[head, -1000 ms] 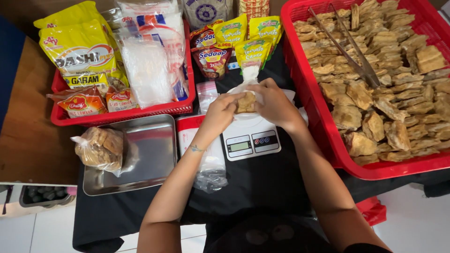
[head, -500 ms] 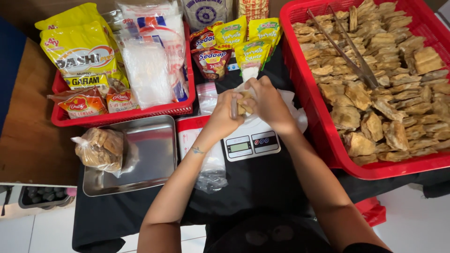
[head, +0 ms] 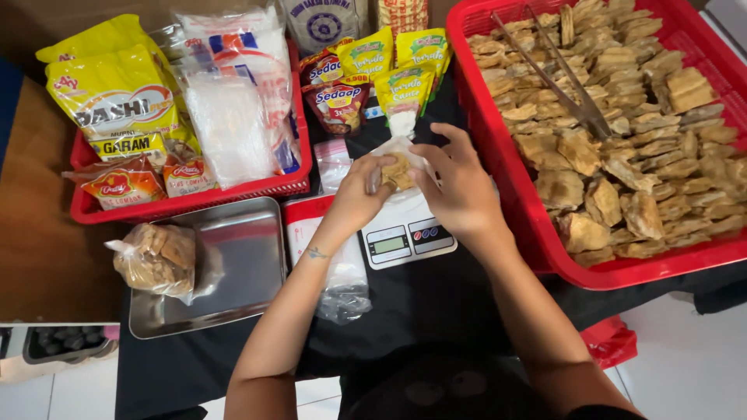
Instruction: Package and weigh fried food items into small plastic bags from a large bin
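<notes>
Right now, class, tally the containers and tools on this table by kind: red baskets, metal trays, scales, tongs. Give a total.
Red baskets: 2, a big basket of crackers and a small basket of packets
Metal tray: 1
Scale: 1
Tongs: 1
Total: 5

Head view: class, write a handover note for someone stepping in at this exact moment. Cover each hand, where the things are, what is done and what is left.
Left hand and right hand: both grip a small clear bag of crackers above the white scale.
Loose crackers fill the big red basket on the right, with metal tongs lying on them.
Done: one filled bag rests on the steel tray.
Left: the bag in hand is not yet set down; many crackers remain loose.
</notes>
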